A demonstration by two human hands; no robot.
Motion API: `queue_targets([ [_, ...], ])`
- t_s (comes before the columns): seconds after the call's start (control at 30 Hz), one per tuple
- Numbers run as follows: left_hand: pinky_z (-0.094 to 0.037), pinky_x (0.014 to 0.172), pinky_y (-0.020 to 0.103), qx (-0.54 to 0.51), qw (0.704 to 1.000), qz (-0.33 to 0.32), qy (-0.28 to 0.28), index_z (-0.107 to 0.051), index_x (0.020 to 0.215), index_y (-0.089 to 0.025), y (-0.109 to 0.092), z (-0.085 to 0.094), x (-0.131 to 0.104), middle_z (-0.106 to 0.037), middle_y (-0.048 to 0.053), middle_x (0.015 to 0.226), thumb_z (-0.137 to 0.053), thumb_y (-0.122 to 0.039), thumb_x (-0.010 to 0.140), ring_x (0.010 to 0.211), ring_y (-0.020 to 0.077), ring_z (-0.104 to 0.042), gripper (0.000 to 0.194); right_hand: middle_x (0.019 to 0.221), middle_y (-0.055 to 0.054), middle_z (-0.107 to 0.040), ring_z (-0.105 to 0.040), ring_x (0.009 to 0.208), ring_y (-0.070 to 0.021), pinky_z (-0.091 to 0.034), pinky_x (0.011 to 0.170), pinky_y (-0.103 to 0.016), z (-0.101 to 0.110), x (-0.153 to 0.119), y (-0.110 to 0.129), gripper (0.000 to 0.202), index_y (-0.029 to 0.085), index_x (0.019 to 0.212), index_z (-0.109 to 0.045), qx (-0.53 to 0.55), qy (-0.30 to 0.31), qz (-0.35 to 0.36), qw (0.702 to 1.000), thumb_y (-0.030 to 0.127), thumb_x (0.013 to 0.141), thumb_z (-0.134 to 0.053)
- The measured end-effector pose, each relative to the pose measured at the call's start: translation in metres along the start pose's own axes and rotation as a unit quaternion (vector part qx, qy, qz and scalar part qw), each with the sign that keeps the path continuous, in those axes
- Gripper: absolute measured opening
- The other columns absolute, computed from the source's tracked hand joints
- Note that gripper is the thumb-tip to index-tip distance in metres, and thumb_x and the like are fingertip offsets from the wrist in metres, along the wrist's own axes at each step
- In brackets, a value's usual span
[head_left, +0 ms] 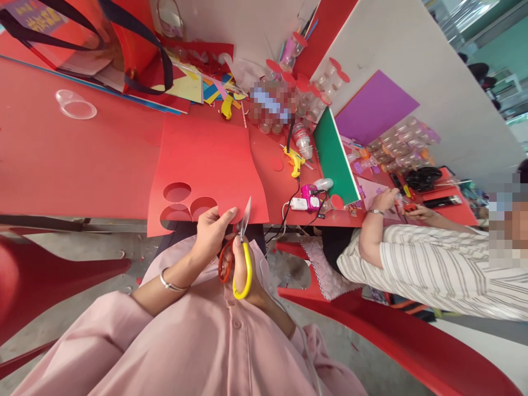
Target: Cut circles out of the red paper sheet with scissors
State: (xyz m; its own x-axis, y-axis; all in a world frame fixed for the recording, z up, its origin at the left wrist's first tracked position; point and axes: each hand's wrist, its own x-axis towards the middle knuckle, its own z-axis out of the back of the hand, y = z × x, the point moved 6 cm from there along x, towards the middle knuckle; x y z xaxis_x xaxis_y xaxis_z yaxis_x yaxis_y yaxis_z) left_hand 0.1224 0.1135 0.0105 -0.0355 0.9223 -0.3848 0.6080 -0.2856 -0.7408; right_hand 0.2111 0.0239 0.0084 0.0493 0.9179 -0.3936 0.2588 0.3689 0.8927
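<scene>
A large red sheet point(206, 159) lies on the red table and hangs over its front edge; several round holes are cut in its lower left part. My left hand point(212, 228) pinches the sheet's near edge, thumb on top. Scissors point(246, 264) with one yellow and one orange-red handle loop are held in my right hand point(243, 267), fingers through the loops. Their blades point up and away at the sheet's near edge, right of my left thumb.
A yellow glue gun point(294, 160), a pink device point(311, 198) with cables, lidded clear cups point(303, 140) and a green board point(336, 157) stand to the right. Beyond, a person in a striped shirt point(429, 264) works. A clear round piece point(76, 104) lies left.
</scene>
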Motion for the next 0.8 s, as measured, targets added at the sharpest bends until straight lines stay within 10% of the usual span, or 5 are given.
queue_targets([
  [0.8, -0.037, 0.035, 0.024, -0.005, 1.000, -0.017, 0.018, -0.070, 0.071, -0.020, -0.001, -0.001, 0.002, -0.061, -0.002, 0.060, -0.097, -0.044, 0.075, 0.040, 0.0096, -0.046, 0.037, 0.060, 0.011, -0.051, -0.045, 0.043, -0.0120, -0.042, 0.044, -0.020, 0.012, 0.000, 0.000, 0.039, 0.028, 0.114, -0.063, -0.040, -0.007, -0.004, 0.999, 0.066, 0.107, -0.065],
])
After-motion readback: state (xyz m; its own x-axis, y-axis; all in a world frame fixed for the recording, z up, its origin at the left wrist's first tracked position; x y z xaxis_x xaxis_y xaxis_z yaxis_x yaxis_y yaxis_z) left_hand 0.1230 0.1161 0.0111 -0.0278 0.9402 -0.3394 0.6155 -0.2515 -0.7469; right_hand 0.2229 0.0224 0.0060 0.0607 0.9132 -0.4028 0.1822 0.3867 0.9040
